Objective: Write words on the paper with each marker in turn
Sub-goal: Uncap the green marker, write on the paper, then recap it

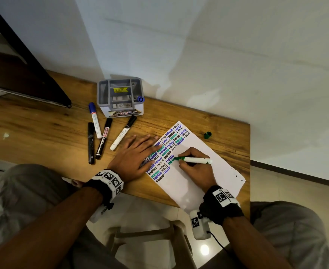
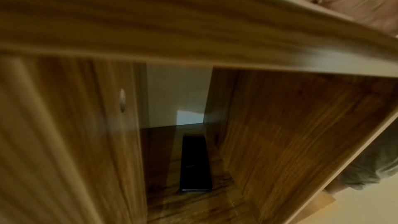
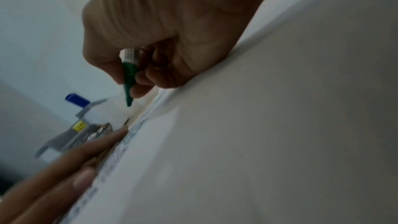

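A white paper (image 1: pixel 202 177) lies tilted on the wooden desk (image 1: pixel 43 131), its left part filled with rows of HELLO in black, blue and green. My right hand (image 1: pixel 194 164) grips a green marker (image 1: pixel 193 159), tip down at the end of a written row; the right wrist view shows the green marker (image 3: pixel 128 81) pinched between thumb and fingers, tip at the paper (image 3: pixel 258 142). My left hand (image 1: pixel 136 156) lies flat, fingers straight, pressing the paper's left edge. The green cap (image 1: pixel 207 135) sits on the desk beyond the paper.
Left of the paper lie a blue-capped marker (image 1: pixel 95 120) and three black markers (image 1: pixel 91 142). A grey organiser (image 1: pixel 120 97) stands at the back with a blue marker (image 1: pixel 140 99) in it. A dark laptop (image 1: pixel 24 74) sits far left. A shelf below holds a black object (image 2: pixel 194 164).
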`<state>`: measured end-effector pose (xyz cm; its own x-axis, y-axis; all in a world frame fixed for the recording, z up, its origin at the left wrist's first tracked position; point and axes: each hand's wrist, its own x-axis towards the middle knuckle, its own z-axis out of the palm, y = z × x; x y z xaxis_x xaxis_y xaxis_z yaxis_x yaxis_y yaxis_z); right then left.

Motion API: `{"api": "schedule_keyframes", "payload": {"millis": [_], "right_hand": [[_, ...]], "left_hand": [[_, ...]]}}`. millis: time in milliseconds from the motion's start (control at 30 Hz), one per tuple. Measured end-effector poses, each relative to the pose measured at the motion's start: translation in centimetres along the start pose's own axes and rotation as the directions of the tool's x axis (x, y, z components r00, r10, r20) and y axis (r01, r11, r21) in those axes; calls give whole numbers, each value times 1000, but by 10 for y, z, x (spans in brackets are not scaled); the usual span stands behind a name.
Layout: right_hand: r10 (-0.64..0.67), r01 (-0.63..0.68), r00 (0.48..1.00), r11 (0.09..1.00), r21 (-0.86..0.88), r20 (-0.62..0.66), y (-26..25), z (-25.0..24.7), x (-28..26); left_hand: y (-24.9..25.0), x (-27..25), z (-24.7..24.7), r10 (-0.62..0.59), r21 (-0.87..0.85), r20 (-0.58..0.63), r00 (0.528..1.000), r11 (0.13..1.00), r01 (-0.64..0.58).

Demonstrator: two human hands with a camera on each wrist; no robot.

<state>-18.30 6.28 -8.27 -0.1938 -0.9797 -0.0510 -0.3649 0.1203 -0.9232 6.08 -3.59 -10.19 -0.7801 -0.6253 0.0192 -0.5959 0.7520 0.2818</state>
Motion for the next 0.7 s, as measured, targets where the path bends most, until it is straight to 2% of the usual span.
{"api": "schedule_keyframes", "payload": {"millis": [100, 133, 233, 300, 367, 433, 533, 700], "right_hand": [[115, -111, 993, 974, 198, -10, -7, -9, 4], [128, -113, 991, 959, 259, -41, -12, -13, 6], [71, -4, 979, 945, 328, -194, -25, -32, 18], [-17, 99, 950, 963, 251, -312, -30, -46, 27], [-104, 136, 913, 989, 55, -394, -32, -60, 33], [-114, 87, 920, 992, -88, -375, -31, -69, 39], [-15, -57, 951, 973, -224, -309, -25, -72, 47], [43, -114, 968, 953, -280, -246, -14, -62, 57]], "left_hand": [[-1, 0, 0, -2, 6, 8, 1000, 1000, 2], [-1, 0, 1, -2, 10, 10, 1000, 1000, 2], [-1, 0, 2, 1, 12, 0, 1000, 1000, -1], [-1, 1, 1, 3, 5, -12, 1000, 1000, -3], [-1, 1, 0, 2, 2, -18, 1000, 1000, -2], [0, 0, 1, -2, 0, -20, 1000, 1000, 2], [-1, -1, 2, -5, 6, -17, 1000, 1000, 5], [-1, 0, -1, -8, -7, -1, 1000, 1000, 8]]}}
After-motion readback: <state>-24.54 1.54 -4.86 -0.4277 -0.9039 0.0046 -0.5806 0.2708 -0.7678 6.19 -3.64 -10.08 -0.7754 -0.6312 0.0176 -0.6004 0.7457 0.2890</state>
